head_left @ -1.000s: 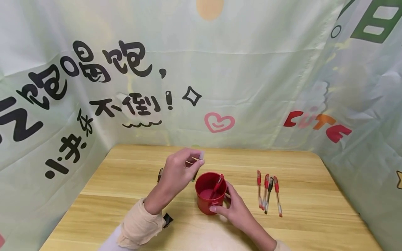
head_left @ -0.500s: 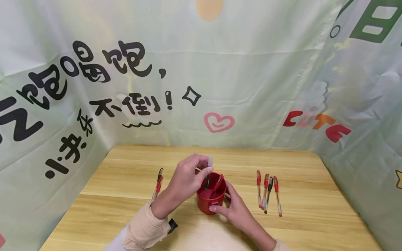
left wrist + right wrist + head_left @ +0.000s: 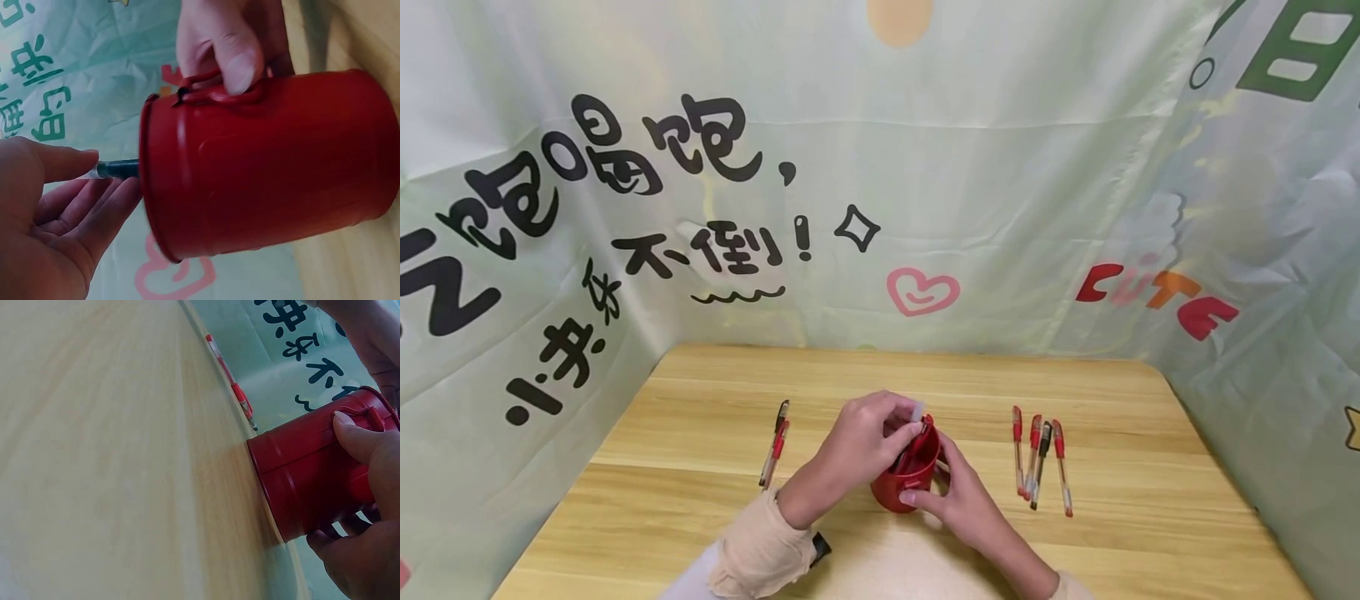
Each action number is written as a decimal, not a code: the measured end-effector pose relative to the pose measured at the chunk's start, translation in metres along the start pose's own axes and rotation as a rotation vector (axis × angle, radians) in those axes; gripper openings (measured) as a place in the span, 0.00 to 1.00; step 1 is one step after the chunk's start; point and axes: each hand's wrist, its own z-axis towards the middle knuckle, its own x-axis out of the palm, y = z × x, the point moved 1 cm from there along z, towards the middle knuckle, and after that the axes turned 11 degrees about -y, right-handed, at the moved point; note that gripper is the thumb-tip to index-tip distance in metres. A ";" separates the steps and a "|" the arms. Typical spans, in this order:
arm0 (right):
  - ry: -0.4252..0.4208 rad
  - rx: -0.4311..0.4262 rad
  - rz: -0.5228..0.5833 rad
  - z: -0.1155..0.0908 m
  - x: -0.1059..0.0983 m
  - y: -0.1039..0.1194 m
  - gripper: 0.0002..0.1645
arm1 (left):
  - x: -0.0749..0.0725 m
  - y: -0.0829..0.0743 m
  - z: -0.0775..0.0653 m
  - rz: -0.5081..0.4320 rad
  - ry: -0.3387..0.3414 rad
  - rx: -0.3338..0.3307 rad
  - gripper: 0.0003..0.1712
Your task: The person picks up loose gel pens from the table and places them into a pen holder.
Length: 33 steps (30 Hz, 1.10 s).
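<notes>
My left hand [image 3: 865, 437] pinches a dark-barrelled pen [image 3: 122, 168] by its pale, clear end, between thumb and fingers. The pen's other end is inside a small red metal bucket [image 3: 895, 492], past the rim. A red pen [image 3: 927, 427] leans inside the bucket, its top at the right of the rim. My right hand [image 3: 958, 500] grips the bucket from the right, its thumb on the small handle [image 3: 234, 97] at the side. The bucket stands upright on the table. The inside of the bucket is mostly hidden by my left hand.
On the wooden table [image 3: 700, 400], a red pen [image 3: 779, 442] and a black-capped pen [image 3: 783, 412] lie to the left. Several pens lie to the right, including a red-capped pen [image 3: 1017, 425] and a black-capped pen [image 3: 1045, 442]. A printed cloth [image 3: 1000, 192] hangs behind.
My left hand has moved right and down, from above and left of the bucket to its rim, putting the dark pen's end inside. My right hand keeps its hold on the bucket.
</notes>
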 end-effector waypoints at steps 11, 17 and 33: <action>0.006 -0.038 -0.032 -0.001 0.000 -0.001 0.59 | 0.015 0.005 -0.007 0.013 0.081 -0.016 0.10; 0.005 -0.033 -0.034 -0.001 0.000 -0.001 0.60 | 0.020 0.006 -0.008 0.057 0.123 -0.051 0.09; 0.028 -0.005 -0.020 0.001 -0.001 0.000 0.59 | 0.028 0.010 -0.010 0.159 0.189 -0.074 0.09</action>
